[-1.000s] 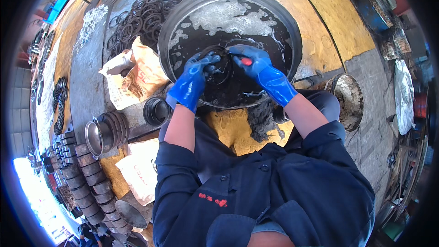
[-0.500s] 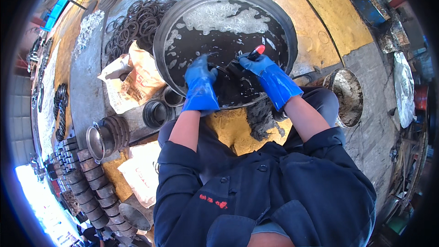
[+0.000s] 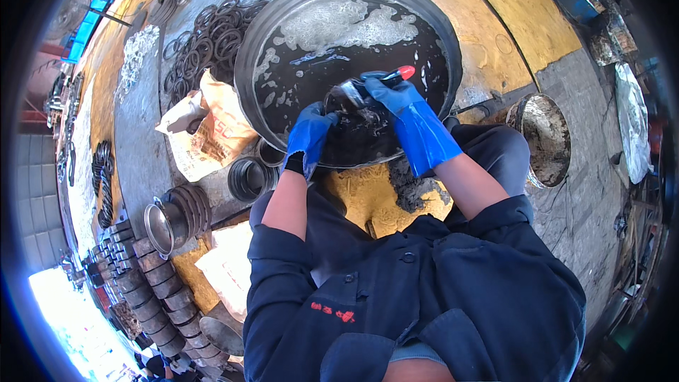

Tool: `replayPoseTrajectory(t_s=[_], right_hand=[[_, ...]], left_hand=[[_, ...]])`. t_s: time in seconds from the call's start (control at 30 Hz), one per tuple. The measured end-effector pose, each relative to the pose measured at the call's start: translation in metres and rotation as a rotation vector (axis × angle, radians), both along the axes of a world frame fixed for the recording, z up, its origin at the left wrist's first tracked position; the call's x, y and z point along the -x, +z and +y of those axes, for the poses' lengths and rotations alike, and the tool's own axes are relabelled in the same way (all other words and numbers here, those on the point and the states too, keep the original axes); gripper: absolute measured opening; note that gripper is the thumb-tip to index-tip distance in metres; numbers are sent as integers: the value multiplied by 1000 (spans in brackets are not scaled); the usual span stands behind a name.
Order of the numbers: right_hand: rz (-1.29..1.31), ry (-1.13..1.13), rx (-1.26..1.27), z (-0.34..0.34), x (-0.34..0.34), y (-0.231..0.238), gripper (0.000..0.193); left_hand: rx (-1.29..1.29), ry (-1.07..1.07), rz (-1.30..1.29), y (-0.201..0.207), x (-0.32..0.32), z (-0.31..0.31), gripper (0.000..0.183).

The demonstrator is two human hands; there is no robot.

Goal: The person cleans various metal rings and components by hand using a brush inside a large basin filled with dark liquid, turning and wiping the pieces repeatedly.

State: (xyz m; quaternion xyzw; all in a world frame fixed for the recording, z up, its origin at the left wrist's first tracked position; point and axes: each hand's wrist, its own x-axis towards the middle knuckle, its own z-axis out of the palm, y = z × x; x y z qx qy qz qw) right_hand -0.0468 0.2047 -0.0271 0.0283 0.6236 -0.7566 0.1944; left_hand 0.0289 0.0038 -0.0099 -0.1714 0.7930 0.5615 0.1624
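My right hand point(image 3: 393, 96), in a long blue rubber glove, is closed round a paint brush point(image 3: 348, 93) with a black, red-tipped handle. The bristles point left, toward my other hand. My left hand point(image 3: 311, 126), gloved alike, has its fingers curled round the edge of a dark metal ring point(image 3: 329, 103), mostly hidden by the brush and the glove. Both hands are over the near half of a wide round metal tub point(image 3: 244, 64) of black liquid, with pale foam point(image 3: 339, 25) along the far side.
Left of the tub lie a heap of dark rings point(image 3: 212, 39) and an open paper sack point(image 3: 223, 127). Stacked metal rings point(image 3: 249, 178) stand by my left knee, with rows of metal cylinders point(image 3: 148, 276) behind. A crusted bucket point(image 3: 541, 138) stands on the right.
The brush has risen and moved left, its head now at the ring by my left hand. My left hand has turned, its fingers now closing in beside the brush.
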Motion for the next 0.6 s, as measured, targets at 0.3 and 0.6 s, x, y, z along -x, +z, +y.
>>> replayPoseTrajectory(t_s=[0.3,0.6], right_hand=[[183,98,-38,-41,16,37,31],[-16,-160,-417,-9,30,-33,31]], left_hand=[[-575,152,81,11,3,-13,31],[-549,200,71,5,3,-11,22]])
